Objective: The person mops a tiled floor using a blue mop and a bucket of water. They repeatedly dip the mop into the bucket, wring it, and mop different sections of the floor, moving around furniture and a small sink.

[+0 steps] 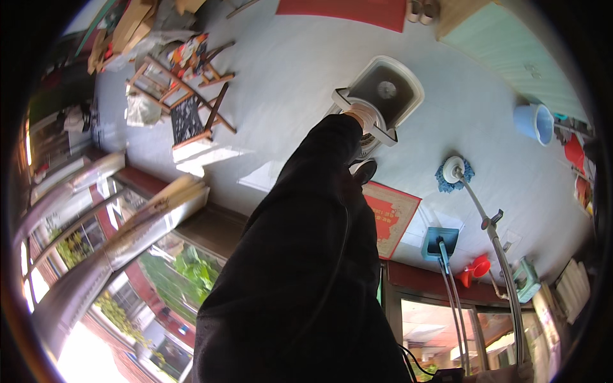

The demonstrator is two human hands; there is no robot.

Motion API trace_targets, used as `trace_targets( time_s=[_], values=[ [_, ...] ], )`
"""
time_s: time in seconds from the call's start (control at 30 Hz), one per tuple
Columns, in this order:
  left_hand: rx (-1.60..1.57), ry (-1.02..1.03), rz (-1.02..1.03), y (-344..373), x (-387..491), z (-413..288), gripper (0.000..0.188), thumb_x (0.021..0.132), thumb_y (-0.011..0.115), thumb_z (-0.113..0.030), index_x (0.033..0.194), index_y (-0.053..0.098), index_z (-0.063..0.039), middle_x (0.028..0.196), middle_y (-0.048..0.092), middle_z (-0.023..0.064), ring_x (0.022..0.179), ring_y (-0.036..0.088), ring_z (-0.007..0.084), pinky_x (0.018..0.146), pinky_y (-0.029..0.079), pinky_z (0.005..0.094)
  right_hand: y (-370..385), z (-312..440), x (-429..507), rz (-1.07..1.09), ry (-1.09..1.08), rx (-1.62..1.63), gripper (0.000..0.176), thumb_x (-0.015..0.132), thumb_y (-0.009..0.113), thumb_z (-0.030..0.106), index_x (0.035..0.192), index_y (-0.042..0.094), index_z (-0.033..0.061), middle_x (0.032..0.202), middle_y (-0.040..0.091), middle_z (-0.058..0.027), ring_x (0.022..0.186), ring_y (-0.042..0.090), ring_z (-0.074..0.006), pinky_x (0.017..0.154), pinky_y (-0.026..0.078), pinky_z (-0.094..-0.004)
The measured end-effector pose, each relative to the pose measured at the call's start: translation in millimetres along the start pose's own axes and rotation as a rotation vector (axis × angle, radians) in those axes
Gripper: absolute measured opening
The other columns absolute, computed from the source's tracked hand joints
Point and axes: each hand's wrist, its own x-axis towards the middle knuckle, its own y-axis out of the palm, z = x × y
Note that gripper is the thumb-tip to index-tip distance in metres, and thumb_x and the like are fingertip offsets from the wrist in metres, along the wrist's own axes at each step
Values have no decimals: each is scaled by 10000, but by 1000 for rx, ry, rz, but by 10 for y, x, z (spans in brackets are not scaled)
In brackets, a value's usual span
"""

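My left hand [362, 116], blurred, is closed around the middle of the handle of a white and grey mop bucket [415, 86] with dark water and a round spinner basket. A long black sleeve covers that arm. At the bottom right edge, my right hand [521, 372] is partly in view, closed on the metal pole of a spin mop [501, 249]. The blue mop head [454, 174] with its white disc rests on the grey floor, right of the bucket. A dark shoe [366, 171] shows just below the bucket.
Wooden folding chairs [184, 91] stand at the left, near windows with curtains. A red mat [383, 218] lies below the bucket. On the right are a blue bucket [534, 123], a teal dustpan [438, 244], a red funnel-shaped thing [479, 266] and a green stool [528, 280].
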Motion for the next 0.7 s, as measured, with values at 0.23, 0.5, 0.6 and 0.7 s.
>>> trace_targets(
  time_s=[0.23, 0.5, 0.6, 0.7],
  values=[
    [-142, -18, -138, 520, -1081, 378, 341, 676, 755, -205, 1006, 722, -126, 951, 710, 111, 956, 670, 304, 783, 522, 427, 78, 39, -119, 68, 0, 31, 153, 819, 602, 168, 684, 550, 118, 613, 447, 6, 505, 431, -146, 490, 363, -295],
    [-149, -86, -34, 1574, -1675, 1103, 478, 666, 732, -206, 1137, 661, -177, 1021, 693, 123, 1012, 645, 318, 814, 504, 457, -136, -54, -46, 174, 99, -111, 240, 909, 496, 133, 930, 602, -81, 918, 587, -168, 898, 558, -277, 971, 415, -438],
    [-336, -80, -4, 1975, -2127, 1428, 459, 667, 724, -217, 1118, 669, -152, 1019, 693, 132, 1005, 650, 320, 828, 509, 446, -189, -86, -70, 392, 34, -99, 202, 899, 540, 119, 943, 602, -68, 887, 575, -149, 857, 565, -263, 917, 457, -414],
    [-342, -164, 50, 2226, -2537, 1607, 461, 674, 730, -258, 1107, 673, -112, 1027, 687, 152, 1014, 646, 323, 856, 513, 426, -60, -100, -187, 445, 155, 51, 181, 905, 534, 97, 970, 590, -62, 887, 580, -150, 863, 575, -259, 925, 467, -407]
  ],
)
